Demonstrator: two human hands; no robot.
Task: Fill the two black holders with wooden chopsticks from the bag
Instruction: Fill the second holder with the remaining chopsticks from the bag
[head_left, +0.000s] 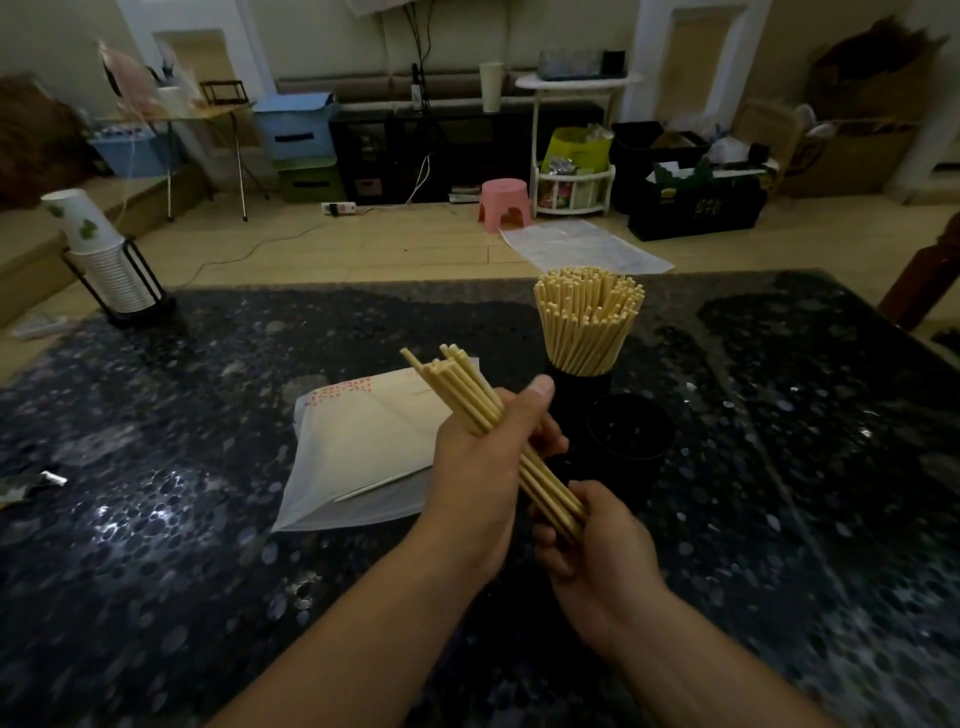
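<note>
- A cup stack (106, 260) stands in a black wire rack at the far left corner of the table (156, 571), its top cups leaning left.
- A small scrap of wrapper (31, 483) lies at the table's left edge.
- The bag (358, 447), white and flat with red print near its top, lies on the table left of the hands; one loose chopstick (382, 484) rests on its near part.
- The left hand (483, 467) is clenched round the middle of a bundle (462, 387) of chopsticks, thumb up along the bundle's right side.
- The bundle slants from upper left to lower right, its upper ends fanned and uneven above the bag.
- The right hand (592, 540) grips the bundle's lower end, fingers curled under it and thumb on top.
- Beyond the hands, the full holder (582, 384) is packed with upright chopsticks (587, 317) that spread outward at the top.
- The empty holder (631, 431) stands just beside it, nearer and to the right; whether the two touch cannot be told.
- Both holders are right of the bag and close behind the bundle.
</note>
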